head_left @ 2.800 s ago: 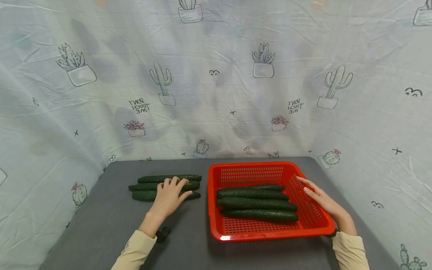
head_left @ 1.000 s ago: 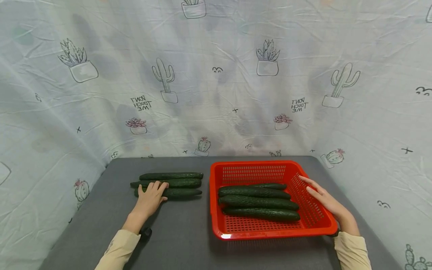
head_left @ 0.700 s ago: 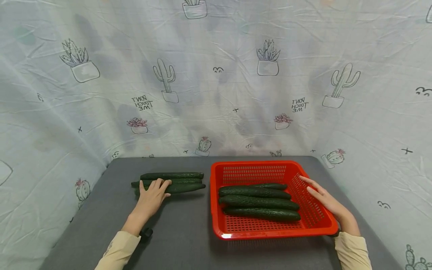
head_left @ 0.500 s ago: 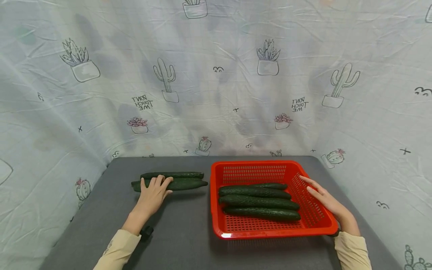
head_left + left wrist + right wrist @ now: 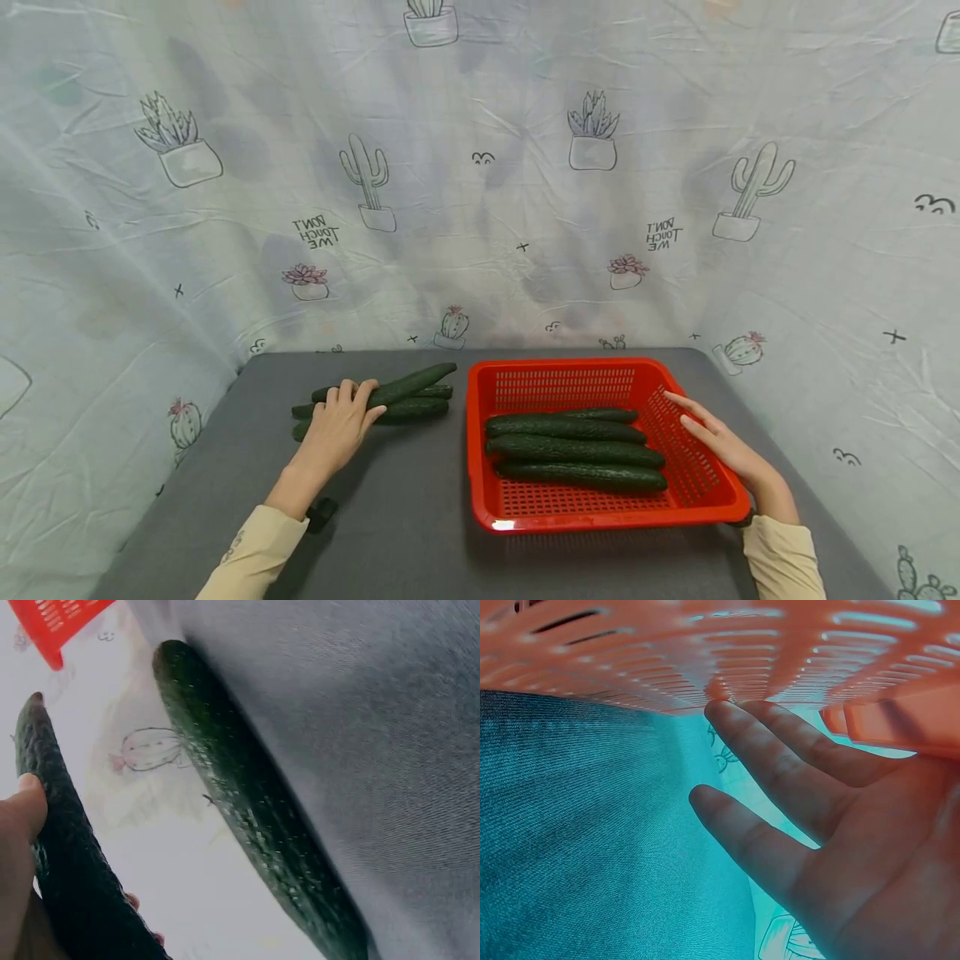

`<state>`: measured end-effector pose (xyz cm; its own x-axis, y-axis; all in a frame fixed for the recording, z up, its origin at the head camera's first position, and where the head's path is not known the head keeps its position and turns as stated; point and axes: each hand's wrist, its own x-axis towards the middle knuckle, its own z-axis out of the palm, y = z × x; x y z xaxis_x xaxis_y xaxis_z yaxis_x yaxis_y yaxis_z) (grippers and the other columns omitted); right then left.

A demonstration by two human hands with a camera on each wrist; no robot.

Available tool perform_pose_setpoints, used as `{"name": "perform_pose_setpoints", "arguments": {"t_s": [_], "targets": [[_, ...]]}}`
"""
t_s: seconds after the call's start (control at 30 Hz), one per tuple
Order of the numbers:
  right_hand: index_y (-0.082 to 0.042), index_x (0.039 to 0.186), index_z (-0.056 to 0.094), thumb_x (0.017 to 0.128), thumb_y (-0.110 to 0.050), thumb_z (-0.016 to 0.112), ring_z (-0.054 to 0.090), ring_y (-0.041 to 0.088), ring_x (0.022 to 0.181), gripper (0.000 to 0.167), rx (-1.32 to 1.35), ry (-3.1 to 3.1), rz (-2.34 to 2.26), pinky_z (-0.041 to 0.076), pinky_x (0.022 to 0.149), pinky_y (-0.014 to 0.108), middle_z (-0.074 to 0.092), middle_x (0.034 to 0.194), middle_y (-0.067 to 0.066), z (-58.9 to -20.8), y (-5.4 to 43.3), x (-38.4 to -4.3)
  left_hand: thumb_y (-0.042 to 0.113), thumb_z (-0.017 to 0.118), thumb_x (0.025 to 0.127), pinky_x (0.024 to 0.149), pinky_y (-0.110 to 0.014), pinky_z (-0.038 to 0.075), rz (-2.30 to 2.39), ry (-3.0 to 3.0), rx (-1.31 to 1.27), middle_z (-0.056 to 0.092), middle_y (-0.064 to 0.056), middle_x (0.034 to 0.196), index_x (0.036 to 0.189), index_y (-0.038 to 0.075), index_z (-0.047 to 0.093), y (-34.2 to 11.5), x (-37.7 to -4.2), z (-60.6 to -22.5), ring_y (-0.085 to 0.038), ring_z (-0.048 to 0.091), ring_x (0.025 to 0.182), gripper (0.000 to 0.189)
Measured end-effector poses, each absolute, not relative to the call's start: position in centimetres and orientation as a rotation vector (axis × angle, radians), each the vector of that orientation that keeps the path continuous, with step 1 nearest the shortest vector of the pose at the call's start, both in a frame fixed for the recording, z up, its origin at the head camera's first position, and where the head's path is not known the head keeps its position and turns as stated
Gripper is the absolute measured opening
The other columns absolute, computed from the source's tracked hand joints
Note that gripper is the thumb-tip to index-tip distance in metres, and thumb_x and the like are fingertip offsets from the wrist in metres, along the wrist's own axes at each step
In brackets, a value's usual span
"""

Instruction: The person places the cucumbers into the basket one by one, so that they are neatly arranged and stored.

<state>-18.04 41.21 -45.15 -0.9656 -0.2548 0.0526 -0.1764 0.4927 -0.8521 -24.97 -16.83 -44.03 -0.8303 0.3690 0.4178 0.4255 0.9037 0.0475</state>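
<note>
My left hand (image 5: 333, 427) grips a dark green cucumber (image 5: 412, 382), tilted with its right end raised. In the left wrist view the thumb presses along that cucumber (image 5: 67, 870), and another cucumber (image 5: 247, 802) lies beside it. Under the held one, two more cucumbers rest on the table: a middle one (image 5: 420, 407) and a back one (image 5: 444, 391). My right hand (image 5: 723, 446) holds the right wall of a red basket (image 5: 600, 523); two digits show inside the rim. The right wrist view has several fingers (image 5: 780, 765) stretched along the basket's outside.
Several cucumbers (image 5: 573, 451) lie side by side in the basket. The grey table (image 5: 390, 533) ends at a pale printed cloth (image 5: 480, 208) hung behind and at both sides. A dark strap device (image 5: 322, 515) is on the left wrist.
My left hand has taken hold of the front cucumber, drawn it back over the middle one and swung its right end up and away. The right hand and basket have stayed put.
</note>
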Motion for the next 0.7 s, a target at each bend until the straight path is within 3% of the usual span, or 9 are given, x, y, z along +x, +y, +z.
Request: {"name": "perform_pose_setpoints", "arguments": {"t_s": [0.13,0.4,0.57,0.7], "targets": [[-0.015,0.148,0.021,0.102,-0.020,0.032,0.040,-0.012,0.115,0.047,-0.389,2.630,-1.508,0.043,0.085,0.018,0.018,0.150,0.020,-45.1,41.2,-18.0,0.041,0.052,0.093,0.059,-0.038,0.038,-0.271,-2.643,-0.586,0.048,-0.015,0.103,0.126,0.012,0.046,-16.6,-24.9,-43.7,-0.030,0.048,0.082,0.044],[-0.015,0.148,0.021,0.102,-0.020,0.032,0.043,-0.009,0.115,0.047,-0.409,2.624,-1.514,0.045,0.084,0.020,0.019,0.150,0.020,-45.1,41.3,-18.1,0.043,0.062,0.086,0.058,-0.038,0.037,-0.352,-2.555,-0.511,0.051,-0.013,0.096,0.119,0.015,0.051,-15.4,-24.7,-42.5,-0.029,0.047,0.076,0.045],[-0.014,0.148,0.021,0.102,-0.020,0.032,0.049,-0.004,0.111,0.047,-0.401,2.597,-1.540,0.048,0.082,0.022,0.019,0.149,0.021,-45.3,41.3,-18.1,0.046,0.060,0.087,0.054,-0.035,0.036,-0.354,-2.623,-0.497,0.051,-0.013,0.095,0.117,0.016,0.052,-14.1,-24.2,-41.5,-0.028,0.047,0.072,0.044],[-0.015,0.148,0.021,0.102,-0.020,0.032,0.044,-0.009,0.114,0.047,-0.401,2.620,-1.519,0.045,0.084,0.020,0.019,0.150,0.020,-45.3,41.3,-18.1,0.048,0.058,0.087,0.054,-0.034,0.036,-0.379,-2.645,-0.504,0.052,-0.012,0.094,0.117,0.016,0.052,-12.8,-23.7,-40.7,-0.028,0.048,0.072,0.044]]}}
